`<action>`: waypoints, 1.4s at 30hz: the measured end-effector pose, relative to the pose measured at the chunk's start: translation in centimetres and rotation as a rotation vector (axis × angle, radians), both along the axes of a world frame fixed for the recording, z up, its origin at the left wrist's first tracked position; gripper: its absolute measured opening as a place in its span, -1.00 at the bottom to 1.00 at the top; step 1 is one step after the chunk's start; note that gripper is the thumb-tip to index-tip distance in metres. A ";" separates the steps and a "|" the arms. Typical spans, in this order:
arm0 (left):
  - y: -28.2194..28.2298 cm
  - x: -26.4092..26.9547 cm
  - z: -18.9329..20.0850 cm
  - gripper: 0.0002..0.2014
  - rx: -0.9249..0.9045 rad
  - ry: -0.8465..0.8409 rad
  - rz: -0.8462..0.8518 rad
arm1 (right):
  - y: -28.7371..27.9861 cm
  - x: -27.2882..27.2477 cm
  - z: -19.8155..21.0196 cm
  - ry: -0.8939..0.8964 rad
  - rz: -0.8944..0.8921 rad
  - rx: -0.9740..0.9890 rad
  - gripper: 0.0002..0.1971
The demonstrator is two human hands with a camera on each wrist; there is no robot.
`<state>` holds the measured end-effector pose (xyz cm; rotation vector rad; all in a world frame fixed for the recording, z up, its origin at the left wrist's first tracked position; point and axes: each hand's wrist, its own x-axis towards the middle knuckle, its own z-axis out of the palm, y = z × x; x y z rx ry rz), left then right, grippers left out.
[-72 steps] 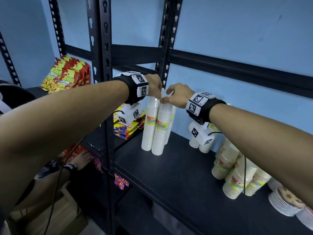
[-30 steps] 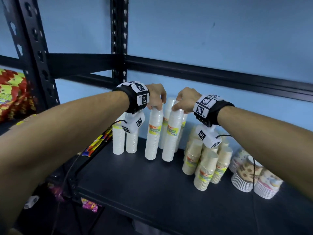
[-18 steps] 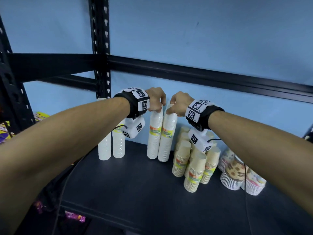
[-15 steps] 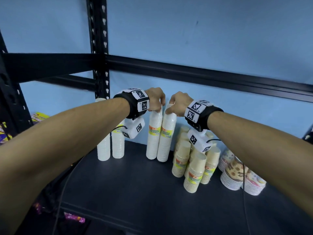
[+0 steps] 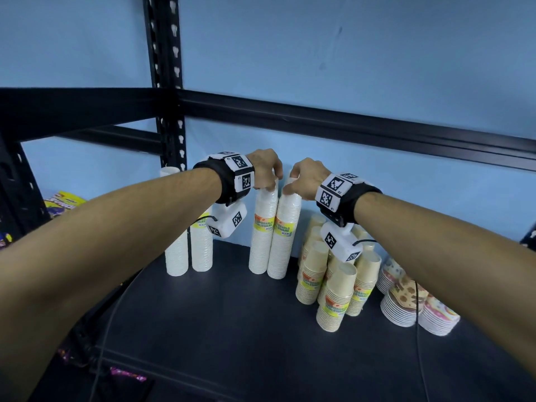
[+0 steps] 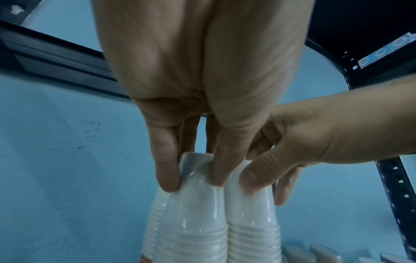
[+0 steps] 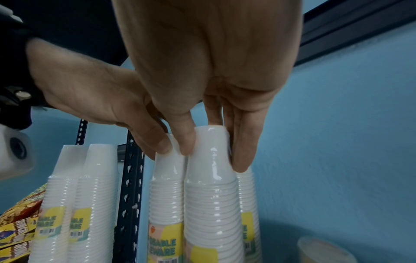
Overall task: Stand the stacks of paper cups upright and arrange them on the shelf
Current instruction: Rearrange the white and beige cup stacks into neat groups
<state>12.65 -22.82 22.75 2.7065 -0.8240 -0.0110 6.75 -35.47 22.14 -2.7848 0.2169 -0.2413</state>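
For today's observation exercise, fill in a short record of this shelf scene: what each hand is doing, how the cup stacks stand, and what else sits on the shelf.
left hand: left hand grips the top of one tall white cup stack
right hand: right hand grips the top of the neighbouring white stack
held stacks: upright, side by side on the shelf
other white stacks: pair of white stacks upright to the left
tan cup stacks: leaning, to the right
paper plates: piled far right

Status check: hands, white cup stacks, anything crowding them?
Left hand pinching top of one upright white cup stack. Right hand pinching its neighbour stack. Leaning tan cup stacks close on the right.
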 end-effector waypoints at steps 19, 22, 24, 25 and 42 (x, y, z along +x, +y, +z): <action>5.4 -0.1 3.4 -0.62 -0.026 -0.105 0.094 | 4.0 0.9 2.7 -0.230 0.050 -0.066 -0.71; 7.6 -0.2 4.3 -0.61 -0.040 -0.123 0.134 | 6.0 1.3 3.0 -0.245 0.104 -0.058 -0.67; 9.1 -0.3 4.6 -0.61 -0.052 -0.126 0.172 | 7.3 1.5 3.0 -0.237 0.145 -0.052 -0.62; 9.9 -0.2 4.6 -0.61 -0.051 -0.124 0.193 | 8.0 1.6 3.0 -0.229 0.164 -0.046 -0.60; 17.1 0.3 0.3 -0.52 0.043 -0.015 0.375 | 16.7 3.5 0.3 -0.099 0.411 -0.075 -0.43</action>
